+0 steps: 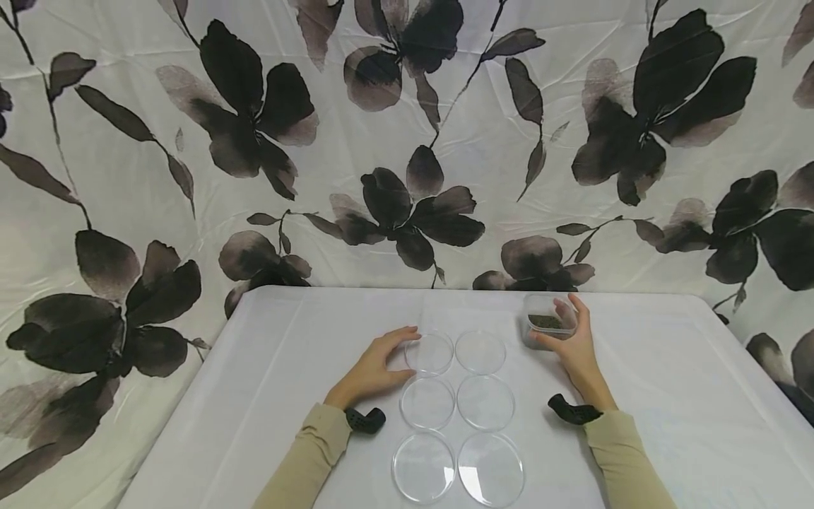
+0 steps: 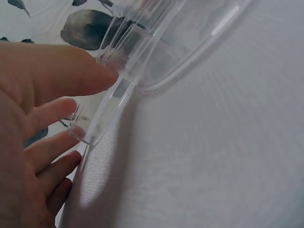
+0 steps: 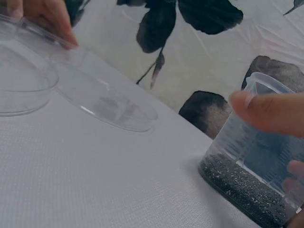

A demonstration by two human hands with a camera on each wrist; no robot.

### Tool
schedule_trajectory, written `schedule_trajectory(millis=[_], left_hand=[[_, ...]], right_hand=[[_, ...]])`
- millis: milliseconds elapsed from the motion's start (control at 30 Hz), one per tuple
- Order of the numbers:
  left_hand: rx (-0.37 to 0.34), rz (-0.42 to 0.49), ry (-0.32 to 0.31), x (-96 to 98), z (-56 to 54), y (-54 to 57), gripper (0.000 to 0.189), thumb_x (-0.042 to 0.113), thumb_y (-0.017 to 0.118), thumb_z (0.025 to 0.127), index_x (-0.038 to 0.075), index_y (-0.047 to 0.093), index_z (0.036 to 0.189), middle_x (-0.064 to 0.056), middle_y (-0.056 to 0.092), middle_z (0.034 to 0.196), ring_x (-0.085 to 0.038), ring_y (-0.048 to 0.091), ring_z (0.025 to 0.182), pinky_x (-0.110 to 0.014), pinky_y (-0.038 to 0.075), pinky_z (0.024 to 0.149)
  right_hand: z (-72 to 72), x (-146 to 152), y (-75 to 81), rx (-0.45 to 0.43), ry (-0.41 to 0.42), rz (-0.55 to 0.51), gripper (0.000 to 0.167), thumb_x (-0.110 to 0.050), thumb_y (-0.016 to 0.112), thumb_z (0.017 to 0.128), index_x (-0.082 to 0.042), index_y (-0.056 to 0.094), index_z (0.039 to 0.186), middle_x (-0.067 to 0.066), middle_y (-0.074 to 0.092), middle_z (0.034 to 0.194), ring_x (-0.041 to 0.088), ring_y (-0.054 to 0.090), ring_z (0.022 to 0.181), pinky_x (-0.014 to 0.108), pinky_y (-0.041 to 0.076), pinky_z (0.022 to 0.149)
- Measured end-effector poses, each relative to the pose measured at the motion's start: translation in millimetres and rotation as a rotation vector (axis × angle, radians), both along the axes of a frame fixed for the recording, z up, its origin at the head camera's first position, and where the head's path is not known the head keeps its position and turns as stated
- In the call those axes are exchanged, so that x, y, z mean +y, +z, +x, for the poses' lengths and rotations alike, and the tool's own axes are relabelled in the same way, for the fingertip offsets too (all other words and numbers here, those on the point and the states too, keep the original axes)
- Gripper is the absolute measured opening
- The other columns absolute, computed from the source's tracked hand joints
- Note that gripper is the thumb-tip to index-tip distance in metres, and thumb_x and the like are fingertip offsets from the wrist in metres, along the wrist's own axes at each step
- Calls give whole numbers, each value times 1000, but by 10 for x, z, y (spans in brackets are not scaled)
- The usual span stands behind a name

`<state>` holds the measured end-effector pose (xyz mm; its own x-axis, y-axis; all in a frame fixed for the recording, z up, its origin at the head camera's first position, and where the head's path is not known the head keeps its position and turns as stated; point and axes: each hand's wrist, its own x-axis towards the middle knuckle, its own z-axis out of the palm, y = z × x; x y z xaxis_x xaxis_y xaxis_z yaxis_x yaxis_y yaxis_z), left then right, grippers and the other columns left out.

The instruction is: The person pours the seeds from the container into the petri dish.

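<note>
Six-dish layout aside, clear round petri dishes stand in two columns on the white table. My left hand (image 1: 376, 367) is at the far-left petri dish (image 1: 432, 353), its thumb and fingers spread round the rim. In the left wrist view, the thumb (image 2: 80, 73) and fingertips meet the clear plastic edges. Over to the right, my right hand (image 1: 580, 353) grips a translucent plastic container (image 3: 228, 142) between thumb and fingers. Dark, fine granules (image 3: 237, 185) fill its lower part. It stands near the table's back edge, slightly tilted in the head view.
Other clear dishes, such as the far-right dish (image 1: 480, 352), the middle-left dish (image 1: 427, 403) and the near-right dish (image 1: 491, 469), lie close together. A floral cloth (image 1: 407, 127) hangs behind the table (image 1: 286, 445). Dark bands (image 1: 365, 420) sit on both wrists.
</note>
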<state>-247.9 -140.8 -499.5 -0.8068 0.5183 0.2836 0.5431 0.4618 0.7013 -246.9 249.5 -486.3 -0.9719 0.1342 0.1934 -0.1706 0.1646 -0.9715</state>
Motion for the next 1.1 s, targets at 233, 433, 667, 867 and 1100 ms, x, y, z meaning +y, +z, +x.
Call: schedule_trajectory(millis=[233, 433, 667, 867, 1100], left_hand=[[19, 0, 11, 6, -26, -22, 57, 21, 81, 80, 13, 61, 133, -2, 50, 148, -26, 39, 141, -52, 27, 115], [30, 6, 6, 22, -55, -42, 53, 26, 83, 81, 14, 64, 129, -1, 53, 146, -25, 39, 141, -50, 27, 115], [7, 15, 23, 14, -42, -40, 55, 27, 83, 81, 14, 63, 131, -1, 54, 145, -26, 40, 140, -50, 28, 115], [-19, 6, 57, 7, -27, -23, 65, 29, 84, 80, 13, 58, 137, -8, 51, 147, -29, 41, 139, -49, 29, 115], [-29, -48, 81, 8, -27, -60, 79, 37, 81, 82, 18, 45, 149, -3, 47, 151, -25, 41, 139, -45, 30, 115]], right_hand=[[-7, 6, -35, 14, -26, 24, 111, -3, 85, 75, -12, 13, 157, 17, 37, 153, 31, 27, 144, 48, 15, 118], [-22, -2, -29, 12, -66, 22, 106, -4, 86, 74, -13, 18, 155, 16, 39, 150, 29, 31, 142, 43, 22, 115], [-47, -49, 17, 2, -91, 28, 106, -8, 87, 75, -13, 18, 154, 15, 41, 150, 28, 33, 141, 43, 24, 115], [-54, -126, 126, 19, -119, 53, 106, -12, 88, 74, -13, 19, 154, 13, 43, 149, 28, 35, 140, 45, 26, 114], [-37, -275, 283, 109, -110, 111, 104, -1, 87, 72, -6, 22, 152, 19, 46, 144, 33, 37, 138, 49, 26, 114]])
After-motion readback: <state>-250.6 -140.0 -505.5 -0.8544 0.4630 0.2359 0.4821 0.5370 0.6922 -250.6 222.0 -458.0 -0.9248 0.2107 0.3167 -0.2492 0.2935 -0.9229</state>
